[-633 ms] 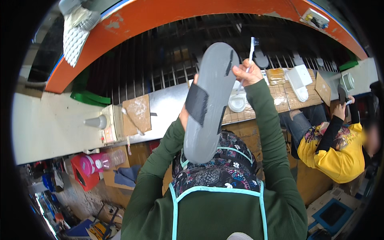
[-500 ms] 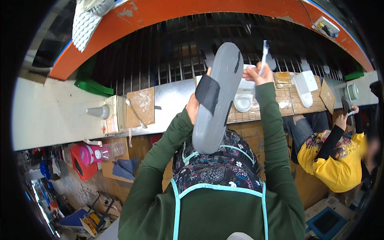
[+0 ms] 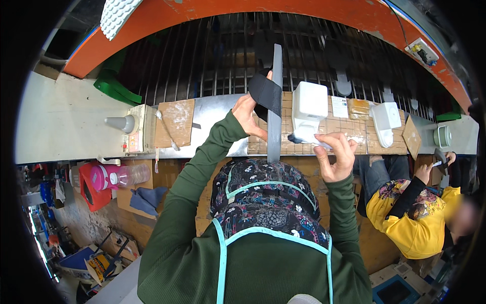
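Observation:
My left hand (image 3: 246, 119) is closed on a grey slide sandal (image 3: 275, 111) with a wide black strap. The sandal stands upright with its sole edge-on to me, and some of my fingers are hidden behind the strap. To its right, my right hand (image 3: 338, 158) pinches a thin white-handled brush (image 3: 293, 138) between thumb and fingers. The brush's dark bristles point left toward the sandal's edge, with a small gap between them. Just behind the brush, a white plastic dispenser (image 3: 310, 100) with a rounded front cup sits on the cardboard-covered bench (image 3: 286, 148).
Metal rollers (image 3: 202, 61) run beyond the bench under an orange frame (image 3: 202, 17). At left are a box with a grey cone (image 3: 117, 123) and a cardboard piece (image 3: 174, 121). A second white dispenser (image 3: 386, 119) stands right, near a co-worker in yellow (image 3: 405, 218).
The sandal has turned from showing its broad face to edge-on. My right hand has come down from above, bringing the brush from upright to nearly level beside the sandal.

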Demonstrator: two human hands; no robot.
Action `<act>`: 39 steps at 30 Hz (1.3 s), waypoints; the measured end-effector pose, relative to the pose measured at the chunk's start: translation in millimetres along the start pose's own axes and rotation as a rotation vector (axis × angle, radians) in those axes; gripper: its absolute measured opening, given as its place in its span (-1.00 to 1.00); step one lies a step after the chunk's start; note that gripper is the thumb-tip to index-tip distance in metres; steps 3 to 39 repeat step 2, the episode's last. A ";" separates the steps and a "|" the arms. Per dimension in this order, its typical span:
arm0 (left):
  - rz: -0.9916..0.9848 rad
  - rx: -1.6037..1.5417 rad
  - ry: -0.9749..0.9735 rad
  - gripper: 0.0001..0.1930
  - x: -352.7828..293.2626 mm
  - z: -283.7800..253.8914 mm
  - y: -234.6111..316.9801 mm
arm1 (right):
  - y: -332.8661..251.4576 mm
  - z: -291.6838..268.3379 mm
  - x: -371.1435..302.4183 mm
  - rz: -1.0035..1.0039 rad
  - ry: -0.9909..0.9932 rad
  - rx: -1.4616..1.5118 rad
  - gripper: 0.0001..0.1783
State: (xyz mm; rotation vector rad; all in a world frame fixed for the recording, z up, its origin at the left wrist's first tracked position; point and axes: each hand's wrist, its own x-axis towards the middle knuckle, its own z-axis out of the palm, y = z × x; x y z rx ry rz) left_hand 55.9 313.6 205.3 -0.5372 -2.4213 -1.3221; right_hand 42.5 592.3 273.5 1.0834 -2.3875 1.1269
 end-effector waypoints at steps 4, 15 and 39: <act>0.004 -0.001 -0.022 0.31 4.6 1.5 2.9 | 0.5 -3.6 -0.6 -0.052 -0.016 -0.073 -0.74; 0.004 -0.001 -0.022 0.31 4.6 1.5 2.9 | 0.5 -3.6 -0.6 -0.052 -0.016 -0.073 -0.74; 0.004 -0.001 -0.022 0.31 4.6 1.5 2.9 | 0.5 -3.6 -0.6 -0.052 -0.016 -0.073 -0.74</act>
